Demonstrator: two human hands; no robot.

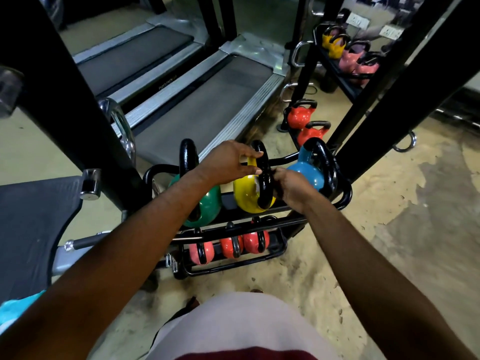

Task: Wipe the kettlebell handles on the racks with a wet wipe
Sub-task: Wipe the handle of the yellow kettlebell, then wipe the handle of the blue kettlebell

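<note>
A black two-tier rack [285, 213] holds a green kettlebell [209, 203], a yellow kettlebell [244, 197] and a blue kettlebell [307, 172] on top, all with black handles. Three red kettlebells [230, 246] sit on the lower tier. My left hand [228, 162] pinches the top of the yellow kettlebell's black handle [263, 183]. My right hand [291, 187] is curled round the right side of that same handle. A small white scrap [255, 187] shows between the handle and the yellow body; I cannot tell whether it is the wipe.
Two treadmills [197, 105] lie beyond the rack. Black frame posts [65, 100] rise left and right of it. Two red kettlebells [301, 116] stand on a low rack by a mirror at the right. A dark bench pad [31, 224] and a teal cloth [15, 311] are at the left.
</note>
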